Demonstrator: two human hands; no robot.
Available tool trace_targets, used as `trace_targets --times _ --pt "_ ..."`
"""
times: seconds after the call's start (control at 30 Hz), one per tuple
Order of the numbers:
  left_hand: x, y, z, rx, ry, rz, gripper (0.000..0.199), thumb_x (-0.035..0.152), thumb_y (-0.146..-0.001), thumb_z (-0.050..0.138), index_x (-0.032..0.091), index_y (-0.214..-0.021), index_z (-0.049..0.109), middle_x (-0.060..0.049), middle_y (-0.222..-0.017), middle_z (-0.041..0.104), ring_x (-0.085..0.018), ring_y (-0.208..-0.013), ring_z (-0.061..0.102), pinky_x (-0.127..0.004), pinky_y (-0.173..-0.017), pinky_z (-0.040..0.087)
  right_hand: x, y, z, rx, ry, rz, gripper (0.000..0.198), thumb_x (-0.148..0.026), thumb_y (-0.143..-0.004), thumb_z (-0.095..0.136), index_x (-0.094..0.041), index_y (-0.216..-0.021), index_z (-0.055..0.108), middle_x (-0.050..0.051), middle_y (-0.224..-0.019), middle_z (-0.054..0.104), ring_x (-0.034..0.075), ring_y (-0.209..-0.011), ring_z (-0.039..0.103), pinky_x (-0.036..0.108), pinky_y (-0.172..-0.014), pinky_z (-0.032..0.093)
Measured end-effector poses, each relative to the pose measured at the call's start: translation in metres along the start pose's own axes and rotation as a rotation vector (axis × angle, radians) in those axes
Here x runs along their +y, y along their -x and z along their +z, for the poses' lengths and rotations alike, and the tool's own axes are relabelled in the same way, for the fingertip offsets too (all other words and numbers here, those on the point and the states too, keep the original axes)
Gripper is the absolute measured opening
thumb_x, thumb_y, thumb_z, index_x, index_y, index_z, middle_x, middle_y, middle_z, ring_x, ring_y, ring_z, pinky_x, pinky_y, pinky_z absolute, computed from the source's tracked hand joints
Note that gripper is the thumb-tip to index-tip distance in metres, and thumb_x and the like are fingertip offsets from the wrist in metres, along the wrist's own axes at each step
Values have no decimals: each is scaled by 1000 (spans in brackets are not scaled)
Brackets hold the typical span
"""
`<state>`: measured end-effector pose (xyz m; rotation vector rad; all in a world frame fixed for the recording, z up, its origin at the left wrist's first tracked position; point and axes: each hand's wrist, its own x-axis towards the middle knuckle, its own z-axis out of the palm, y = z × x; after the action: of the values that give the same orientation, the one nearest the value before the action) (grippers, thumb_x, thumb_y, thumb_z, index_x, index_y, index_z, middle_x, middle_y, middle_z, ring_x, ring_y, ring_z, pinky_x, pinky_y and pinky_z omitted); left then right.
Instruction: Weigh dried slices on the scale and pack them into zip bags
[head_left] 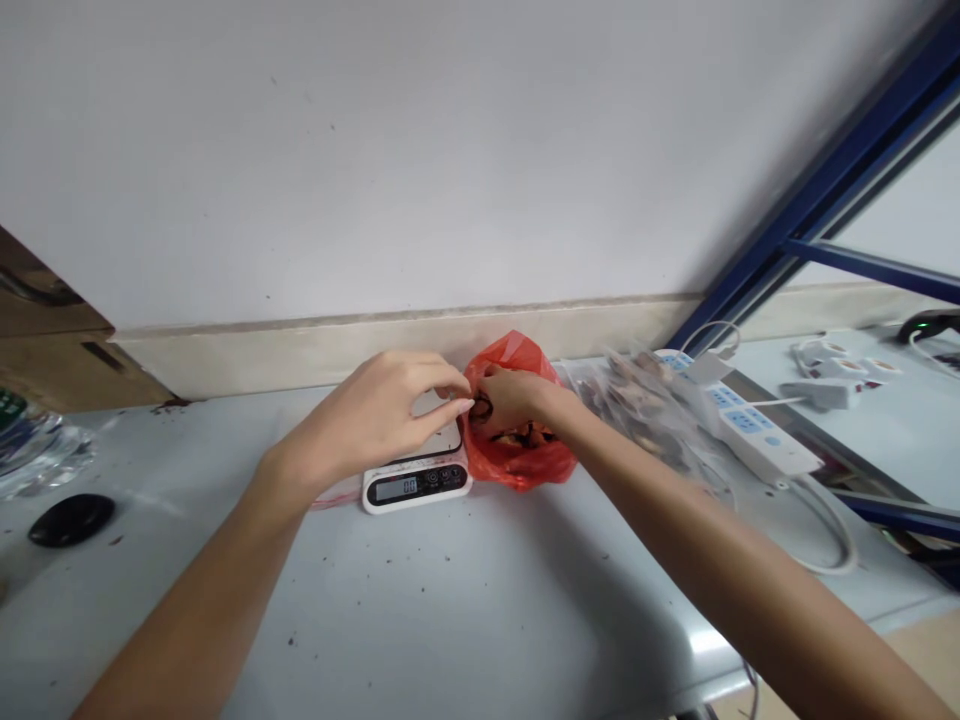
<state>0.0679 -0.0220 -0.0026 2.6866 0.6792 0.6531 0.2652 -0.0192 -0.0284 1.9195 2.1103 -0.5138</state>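
A red plastic bag (517, 465) stands with its mouth open, and brownish dried pieces (529, 436) show inside. My right hand (514, 398) reaches into it with curled fingers; its fingertips are mostly hidden, and what they grip cannot be made out. At the bag's left rim, my left hand (386, 410) pinches the plastic between thumb and forefinger. Below and partly behind that hand lies a white digital kitchen scale (418, 490), touching or very near the bag. Its display reads 0.0.
Several clear plastic packets (634, 395) lie right of the bag, beside a white power strip (750, 425) with cables. A black oval object (73, 520) and a clear plastic bottle (37, 450) are at the left. Blue metal framing (810, 170) rises at the right; a wall runs behind.
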Motion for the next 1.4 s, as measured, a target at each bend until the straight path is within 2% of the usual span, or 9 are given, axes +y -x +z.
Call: trace_targets --times 0.17,0.3,0.5,0.67,0.8,0.93,1.1,1.23,1.4 --pt "1 0 -1 2 6 -8 22 30 -99 57 22 -98 78 -1 -97 81 -20 -85 72 -32 -78 53 -4 -5 2 8 29 18 27 -30 -82 74 -17 -105 78 18 -114 76 34 -96 74 33 -63 51" --pt "1 1 -2 -10 12 -27 22 30 -99 57 21 -100 78 -1 -99 81 -19 -87 72 -32 -80 52 -4 -3 2 5 12 36 22 -23 -85 70 -19 -105 79 13 -102 79 31 -90 75 31 -62 51" --pt "0 5 -7 -23 19 -60 24 32 -100 57 22 -102 79 1 -101 81 -18 -89 71 -29 -79 51 15 2 2 87 -59 -2 39 -9 -83 65 -22 -119 75 9 -122 77 25 -104 74 25 -72 54" --pt "-6 9 -17 -61 2 -133 27 35 -98 56 23 -102 79 0 -103 81 -19 -92 72 -29 -79 52 29 19 -12 89 -76 -37 40 -1 -75 64 -22 -105 78 7 -106 79 25 -99 74 28 -74 55" --pt "-20 18 -32 -183 -36 -252 37 48 -97 54 26 -114 78 -2 -116 80 -23 -105 72 -31 -86 52 31 45 -31 123 -127 -131 40 -4 -73 62 -24 -104 77 3 -102 79 22 -92 72 29 -74 54" --pt "-35 30 -48 -391 -76 -470 59 59 -92 52 28 -139 66 -5 -139 70 -29 -121 67 -36 -95 51 10 55 -41 205 -217 -304 28 -9 -78 63 -24 -99 75 1 -102 78 19 -89 70 27 -72 51" --pt "-50 41 -58 -518 -75 -672 76 62 -84 51 24 -149 55 -10 -137 71 -30 -120 68 -36 -98 50 -39 25 -32 190 -211 -378 27 -2 -83 60 -22 -98 72 1 -99 75 15 -88 65 23 -71 45" --pt "-61 48 -56 -606 -107 -778 67 57 -79 52 21 -134 65 -13 -131 73 -30 -115 70 -37 -96 50 -69 -1 -18 118 -133 -337 31 0 -83 57 -21 -100 72 5 -103 74 16 -87 64 23 -63 40" --pt "-67 53 -50 -743 -88 -841 51 52 -71 60 22 -112 68 -10 -116 78 -30 -101 72 -34 -81 51 -80 -5 -8 25 -39 -311 32 -5 -83 62 -23 -106 74 8 -119 72 19 -92 68 23 -61 40"
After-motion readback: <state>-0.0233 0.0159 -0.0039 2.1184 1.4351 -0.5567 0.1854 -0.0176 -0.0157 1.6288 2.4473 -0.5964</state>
